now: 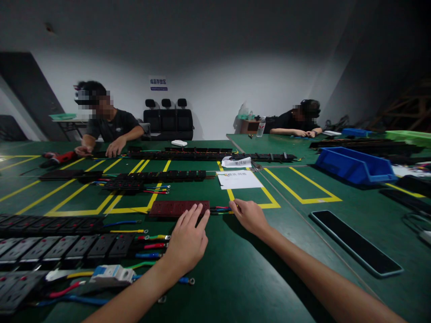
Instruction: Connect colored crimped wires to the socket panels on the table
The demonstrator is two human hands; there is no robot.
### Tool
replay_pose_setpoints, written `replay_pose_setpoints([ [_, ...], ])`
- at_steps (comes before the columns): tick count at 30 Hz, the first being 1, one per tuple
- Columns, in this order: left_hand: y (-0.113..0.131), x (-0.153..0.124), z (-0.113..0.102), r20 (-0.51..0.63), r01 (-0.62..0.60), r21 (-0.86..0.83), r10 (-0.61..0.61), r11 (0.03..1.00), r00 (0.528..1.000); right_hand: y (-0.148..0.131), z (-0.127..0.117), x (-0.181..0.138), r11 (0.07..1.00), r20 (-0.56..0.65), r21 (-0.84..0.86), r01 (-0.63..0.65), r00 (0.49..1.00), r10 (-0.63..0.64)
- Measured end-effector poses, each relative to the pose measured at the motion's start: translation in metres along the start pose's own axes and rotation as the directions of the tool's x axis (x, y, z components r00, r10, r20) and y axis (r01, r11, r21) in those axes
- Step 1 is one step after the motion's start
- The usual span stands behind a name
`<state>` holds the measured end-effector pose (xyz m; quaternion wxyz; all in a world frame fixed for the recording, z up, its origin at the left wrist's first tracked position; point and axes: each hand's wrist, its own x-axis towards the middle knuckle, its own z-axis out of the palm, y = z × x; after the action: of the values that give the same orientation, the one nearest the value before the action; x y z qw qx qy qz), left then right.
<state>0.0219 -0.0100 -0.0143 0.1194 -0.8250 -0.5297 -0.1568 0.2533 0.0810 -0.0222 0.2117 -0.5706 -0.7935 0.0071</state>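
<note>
My left hand (187, 238) reaches forward over the green table, fingers stretched out and slightly apart, their tips touching the near edge of a dark red socket strip (175, 208). My right hand (249, 215) lies just right of the strip, its fingers curled down onto the coloured wires (220, 209) that stick out of the strip's right end. Whether those fingers pinch a wire is hidden.
Rows of black socket strips (67, 246) with coloured leads and a white-blue breaker (111, 273) lie at near left. A white paper (238, 179), a blue bin (353, 165) and a long black panel (357, 242) lie ahead and right. Two people work at the far side.
</note>
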Motion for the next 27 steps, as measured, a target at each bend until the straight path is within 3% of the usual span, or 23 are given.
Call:
replay_pose_setpoints([
  [7,0.0005,0.0006,-0.0026,0.016,-0.002,0.006,0.002,1.0,1.0,-0.0009,0.0,-0.0002,1.0,-0.004,0.024,-0.017,1.0,0.017],
  [17,0.0012,0.001,-0.0026,0.013,-0.007,0.007,0.007,1.0,1.0,-0.0011,-0.0049,-0.0032,0.995,-0.13,0.094,-0.013,0.991,0.025],
  [27,-0.0002,0.0003,-0.0005,0.017,-0.001,0.016,0.001,1.0,1.0,0.0003,0.0014,-0.0006,1.0,-0.065,0.016,-0.008,0.998,0.009],
])
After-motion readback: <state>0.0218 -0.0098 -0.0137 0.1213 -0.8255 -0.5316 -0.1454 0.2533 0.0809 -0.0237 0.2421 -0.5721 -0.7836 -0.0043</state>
